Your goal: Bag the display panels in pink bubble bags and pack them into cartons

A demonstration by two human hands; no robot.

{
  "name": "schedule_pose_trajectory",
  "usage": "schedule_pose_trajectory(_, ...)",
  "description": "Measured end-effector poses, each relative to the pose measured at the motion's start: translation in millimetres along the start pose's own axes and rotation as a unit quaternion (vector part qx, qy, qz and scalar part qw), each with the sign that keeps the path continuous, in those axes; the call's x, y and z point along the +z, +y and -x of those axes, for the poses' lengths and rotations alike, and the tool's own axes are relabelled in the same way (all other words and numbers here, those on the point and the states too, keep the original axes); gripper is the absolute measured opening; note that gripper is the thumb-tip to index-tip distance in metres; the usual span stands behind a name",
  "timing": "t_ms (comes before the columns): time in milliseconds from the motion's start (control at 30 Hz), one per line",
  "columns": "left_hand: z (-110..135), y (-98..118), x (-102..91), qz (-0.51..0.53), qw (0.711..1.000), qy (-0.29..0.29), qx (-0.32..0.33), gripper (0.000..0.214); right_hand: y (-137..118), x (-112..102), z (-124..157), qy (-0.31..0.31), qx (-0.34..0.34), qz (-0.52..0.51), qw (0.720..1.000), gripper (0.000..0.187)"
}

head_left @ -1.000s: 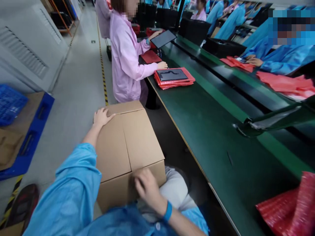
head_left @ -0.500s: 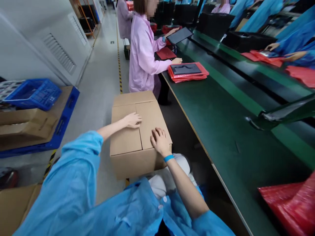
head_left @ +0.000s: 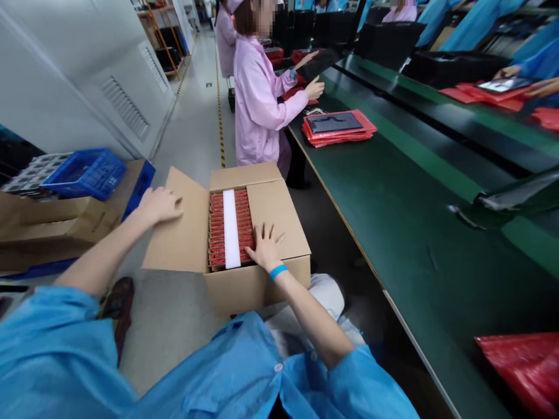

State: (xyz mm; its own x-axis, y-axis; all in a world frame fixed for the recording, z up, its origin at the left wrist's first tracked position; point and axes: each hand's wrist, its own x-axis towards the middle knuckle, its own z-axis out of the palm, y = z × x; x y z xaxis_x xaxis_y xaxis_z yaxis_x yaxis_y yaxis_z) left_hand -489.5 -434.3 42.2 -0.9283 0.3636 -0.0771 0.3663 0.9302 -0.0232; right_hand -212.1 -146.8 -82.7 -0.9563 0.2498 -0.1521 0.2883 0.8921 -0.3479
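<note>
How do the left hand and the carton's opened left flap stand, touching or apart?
Touching. The head view shows the left hand pressed on the carton's opened left flap, its fingers lying over the flap's cardboard edge with no gap.

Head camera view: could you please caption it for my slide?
Left hand on an open flap of a cardboard carton, right hand at red packets beside a white strip.

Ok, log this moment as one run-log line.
left hand on cardboard carton flap | right hand beside red packs
</note>
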Motion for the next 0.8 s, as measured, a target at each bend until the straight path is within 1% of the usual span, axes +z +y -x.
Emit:
schedule_pose_trajectory(33,23.8,-14.6,16.2,-0.009,1.0,-0.017,-0.021,0.051,-5.6,-1.0,-3.3,-0.013,0.005,0.009,1.0,0.09)
schedule_pose_trajectory(67,48.2,-20.8,36.3,-0.011,0.998,-0.035,-0.044,0.061,-9.0,-2.9,-5.7,-0.03,0.006,0.02,0.999,0.088)
schedule_pose_trajectory(100,71.4,-19.1,59.0,-0.005,0.996,-0.056,-0.073,0.073,-10.8,-5.7,-7.1,-0.048,0.002,0.032,0.998,0.086)
schedule_pose_trajectory(133,91.9,-10.9,82.5,0.03,0.989,-0.088,-0.114,0.085,-11.8,-9.5,-7.5,-0.065,-0.004,0.047,0.997,0.083)
schedule_pose_trajectory(167,108.4,1.9,105.3,0.075,0.981,-0.108,-0.145,0.093,-12.6,-14.5,-6.9,-0.076,-0.011,0.063,0.995,0.082)
schedule_pose_trajectory(200,120.6,17.0,125.8,0.118,0.974,-0.103,-0.165,0.1,-13.6,-21.0,-5.2,-0.081,-0.017,0.079,0.993,0.08)
schedule_pose_trajectory(233,128.4,32.2,143.0,0.152,0.967,-0.1,-0.179,0.105,-14.5,-29.5,-2.7,-0.078,-0.023,0.095,0.992,0.079)
schedule_pose_trajectory(267,132.3,45.8,156.1,0.174,0.962,-0.103,-0.183,0.105,-14.7,-40.4,0.5,-0.068,-0.032,0.107,0.991,0.077)
schedule_pose_trajectory(300,132.8,56.5,165.3,0.191,0.958,-0.102,-0.186,0.102,-13.1,-54.3,4.1,-0.053,-0.044,0.115,0.991,0.076)
schedule_pose_trajectory(367,127.1,68.5,173.7,0.208,0.953,-0.108,-0.19,0.094,-0.4,-90.8,11.5,-0.014,-0.07,0.123,0.99,0.074)
schedule_pose_trajectory(433,117.3,72.4,174.3,0.215,0.95,-0.109,-0.2,0.086,28.0,-134.5,17.3,0.028,-0.069,0.142,0.987,0.074)
schedule_pose_trajectory(500,108.7,76.6,173.0,0.216,0.947,-0.104,-0.214,0.077,66.8,-174.3,20.5,0.059,-0.012,0.187,0.981,0.074)
schedule_pose_trajectory(533,106.1,80.7,172.7,0.215,0.946,-0.096,-0.222,0.073,86.1,-188.7,21.2,0.064,0.035,0.204,0.976,0.074)
schedule_pose_trajectory(567,104.9,86.1,172.8,0.213,0.945,-0.084,-0.232,0.071,102.9,-198.2,21.3,0.065,0.085,0.216,0.97,0.074)
schedule_pose_trajectory(600,105.1,92.1,173.1,0.211,0.945,-0.069,-0.241,0.071,115.8,-202.5,21.0,0.072,0.134,0.227,0.962,0.074)
schedule_pose_trajectory(633,106.4,97.9,173.6,0.208,0.944,-0.054,-0.25,0.072,124.0,-202.1,20.3,0.085,0.171,0.232,0.954,0.073)
schedule_pose_trajectory(667,108.5,102.7,174.1,0.206,0.943,-0.041,-0.258,0.072,127.2,-198.2,19.2,0.104,0.192,0.234,0.948,0.072)
schedule_pose_trajectory(733,113.1,106.5,174.2,0.203,0.943,-0.027,-0.263,0.073,121.0,-185.2,16.1,0.153,0.193,0.228,0.942,0.071)
schedule_pose_trajectory(800,116.0,102.4,173.3,0.202,0.943,-0.027,-0.262,0.072,104.9,-173.8,11.8,0.185,0.174,0.217,0.943,0.07)
